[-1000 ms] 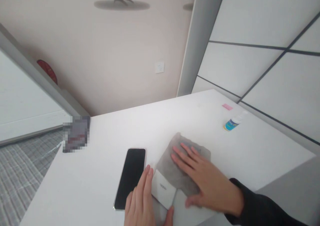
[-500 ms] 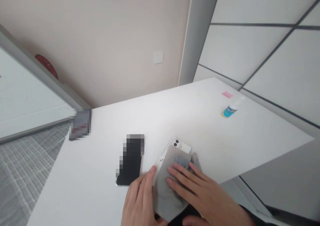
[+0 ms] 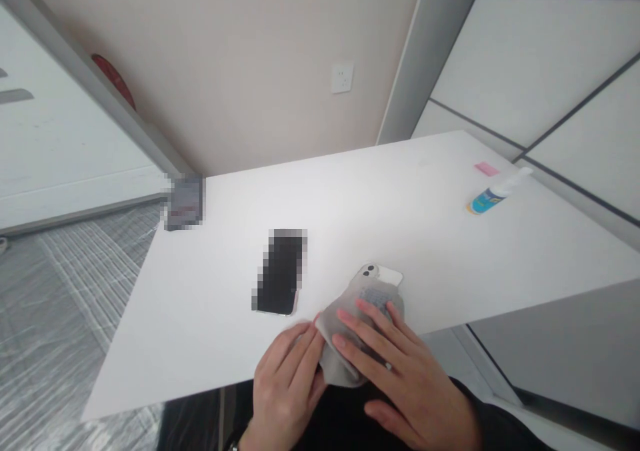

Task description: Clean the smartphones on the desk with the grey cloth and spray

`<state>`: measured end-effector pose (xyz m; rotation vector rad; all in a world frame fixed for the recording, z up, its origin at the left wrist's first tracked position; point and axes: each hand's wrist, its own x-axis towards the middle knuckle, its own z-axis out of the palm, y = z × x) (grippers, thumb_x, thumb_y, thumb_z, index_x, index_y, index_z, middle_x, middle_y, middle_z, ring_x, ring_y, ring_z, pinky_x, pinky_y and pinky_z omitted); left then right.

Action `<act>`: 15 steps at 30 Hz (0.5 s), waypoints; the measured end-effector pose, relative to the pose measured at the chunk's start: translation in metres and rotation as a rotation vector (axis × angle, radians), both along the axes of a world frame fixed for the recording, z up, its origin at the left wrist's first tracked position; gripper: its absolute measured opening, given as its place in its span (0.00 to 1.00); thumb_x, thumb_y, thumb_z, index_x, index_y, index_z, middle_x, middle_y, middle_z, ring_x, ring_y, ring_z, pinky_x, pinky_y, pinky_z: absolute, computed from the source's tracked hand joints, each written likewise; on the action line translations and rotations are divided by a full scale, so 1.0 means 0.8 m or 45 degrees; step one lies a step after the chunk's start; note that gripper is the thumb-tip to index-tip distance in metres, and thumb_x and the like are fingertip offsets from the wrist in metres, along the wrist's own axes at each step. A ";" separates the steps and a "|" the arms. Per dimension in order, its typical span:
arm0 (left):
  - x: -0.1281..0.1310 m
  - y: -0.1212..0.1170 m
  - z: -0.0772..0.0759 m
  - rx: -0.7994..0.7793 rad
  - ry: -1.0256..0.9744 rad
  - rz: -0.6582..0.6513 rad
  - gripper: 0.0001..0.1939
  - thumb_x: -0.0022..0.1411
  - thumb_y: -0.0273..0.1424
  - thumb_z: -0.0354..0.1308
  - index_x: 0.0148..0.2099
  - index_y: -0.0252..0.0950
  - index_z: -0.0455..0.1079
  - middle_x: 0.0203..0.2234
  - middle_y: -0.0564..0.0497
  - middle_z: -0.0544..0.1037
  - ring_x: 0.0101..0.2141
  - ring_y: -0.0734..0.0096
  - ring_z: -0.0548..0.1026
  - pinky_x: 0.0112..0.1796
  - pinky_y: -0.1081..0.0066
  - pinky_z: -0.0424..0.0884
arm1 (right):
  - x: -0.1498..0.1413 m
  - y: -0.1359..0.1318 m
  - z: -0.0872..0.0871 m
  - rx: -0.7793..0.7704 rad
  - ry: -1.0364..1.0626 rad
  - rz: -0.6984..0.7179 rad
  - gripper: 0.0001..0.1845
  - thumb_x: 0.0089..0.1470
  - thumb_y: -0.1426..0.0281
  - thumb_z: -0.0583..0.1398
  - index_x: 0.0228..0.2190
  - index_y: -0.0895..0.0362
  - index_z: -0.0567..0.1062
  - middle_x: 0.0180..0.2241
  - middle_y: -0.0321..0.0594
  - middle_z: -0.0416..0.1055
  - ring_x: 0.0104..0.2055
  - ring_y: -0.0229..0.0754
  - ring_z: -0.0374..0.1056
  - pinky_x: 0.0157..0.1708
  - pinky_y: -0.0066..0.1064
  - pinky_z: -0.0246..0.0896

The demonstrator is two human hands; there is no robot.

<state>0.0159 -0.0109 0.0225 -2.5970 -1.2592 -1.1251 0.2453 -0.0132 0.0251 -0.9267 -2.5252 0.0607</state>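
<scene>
A grey cloth (image 3: 345,364) with a printed patch lies over a white phone (image 3: 390,276). The phone's top end and its two-lens camera show past the cloth; the rest is covered. My left hand (image 3: 285,378) is closed at the left edge of the phone and cloth, fingers together and thumb tucked below. Spread flat on top of the cloth, the fingers of my right hand (image 3: 400,364) press it against the phone's back. A second phone (image 3: 281,274), dark and partly pixelated, lies on the table left of the covered one.
On the white table (image 3: 210,331) a spray bottle (image 3: 487,201) with a blue label stands at the right, near a pink slip (image 3: 486,168). A pixelated item (image 3: 185,203) sits at the far left corner. A wall socket (image 3: 343,78) is behind.
The view has shifted, so the table sits higher and its near edge shows. The cloth now covers more of the white phone's left side. My right hand stays spread on the cloth.
</scene>
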 end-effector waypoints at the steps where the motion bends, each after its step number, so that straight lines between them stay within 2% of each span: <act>1: 0.000 0.001 -0.001 -0.011 -0.056 0.026 0.13 0.74 0.24 0.51 0.55 0.32 0.74 0.39 0.43 0.86 0.43 0.61 0.84 0.46 0.66 0.82 | -0.005 0.004 -0.001 0.037 0.000 0.035 0.39 0.72 0.48 0.46 0.73 0.57 0.54 0.71 0.45 0.60 0.77 0.54 0.43 0.73 0.48 0.43; 3: 0.002 0.004 -0.002 -0.039 -0.125 0.087 0.15 0.73 0.20 0.50 0.54 0.33 0.74 0.37 0.44 0.86 0.41 0.63 0.84 0.43 0.68 0.83 | -0.010 0.017 -0.004 0.105 0.019 0.075 0.43 0.70 0.44 0.48 0.73 0.58 0.53 0.67 0.46 0.68 0.75 0.52 0.50 0.72 0.47 0.45; 4: 0.004 0.005 -0.002 -0.055 -0.134 0.106 0.16 0.73 0.20 0.50 0.55 0.33 0.74 0.37 0.43 0.86 0.40 0.64 0.84 0.43 0.69 0.83 | -0.011 0.025 -0.005 0.117 0.050 0.034 0.44 0.70 0.43 0.47 0.73 0.59 0.53 0.65 0.48 0.70 0.73 0.52 0.53 0.72 0.48 0.46; 6: 0.006 0.007 0.000 -0.059 -0.136 0.107 0.16 0.72 0.19 0.52 0.57 0.33 0.73 0.40 0.43 0.86 0.40 0.66 0.85 0.43 0.70 0.83 | -0.012 0.039 -0.004 0.081 0.130 -0.154 0.46 0.70 0.42 0.43 0.73 0.62 0.52 0.62 0.54 0.72 0.71 0.57 0.57 0.70 0.55 0.47; 8: 0.007 0.009 0.003 -0.066 -0.155 0.101 0.14 0.72 0.20 0.54 0.55 0.34 0.74 0.41 0.45 0.87 0.39 0.67 0.85 0.43 0.71 0.83 | -0.017 0.044 0.000 0.009 0.162 -0.270 0.50 0.67 0.38 0.40 0.71 0.64 0.56 0.62 0.59 0.70 0.72 0.64 0.53 0.69 0.63 0.46; 10: 0.007 0.010 0.005 -0.072 -0.202 0.118 0.10 0.74 0.22 0.53 0.47 0.35 0.75 0.36 0.47 0.86 0.36 0.69 0.84 0.38 0.73 0.83 | -0.025 0.044 0.006 0.009 0.107 -0.125 0.50 0.66 0.36 0.39 0.68 0.61 0.62 0.64 0.55 0.68 0.74 0.63 0.48 0.70 0.59 0.44; 12: 0.007 0.011 0.005 -0.077 -0.251 0.147 0.13 0.75 0.25 0.50 0.38 0.37 0.73 0.29 0.49 0.83 0.32 0.70 0.83 0.32 0.75 0.81 | -0.033 0.046 0.010 0.084 0.033 0.098 0.45 0.67 0.38 0.39 0.67 0.56 0.65 0.66 0.46 0.67 0.73 0.55 0.49 0.71 0.49 0.43; 13: 0.007 0.011 0.005 -0.074 -0.265 0.161 0.14 0.76 0.25 0.50 0.36 0.37 0.72 0.27 0.49 0.82 0.31 0.70 0.83 0.31 0.76 0.80 | -0.034 0.049 0.012 0.120 0.027 0.124 0.43 0.69 0.39 0.39 0.66 0.54 0.66 0.65 0.44 0.69 0.72 0.52 0.53 0.71 0.46 0.42; 15: 0.010 0.012 0.004 -0.081 -0.275 0.183 0.11 0.75 0.25 0.52 0.39 0.36 0.73 0.28 0.48 0.83 0.32 0.69 0.84 0.33 0.74 0.81 | -0.036 0.059 0.015 0.155 0.088 -0.025 0.41 0.71 0.43 0.38 0.64 0.57 0.67 0.59 0.48 0.73 0.66 0.52 0.61 0.71 0.47 0.42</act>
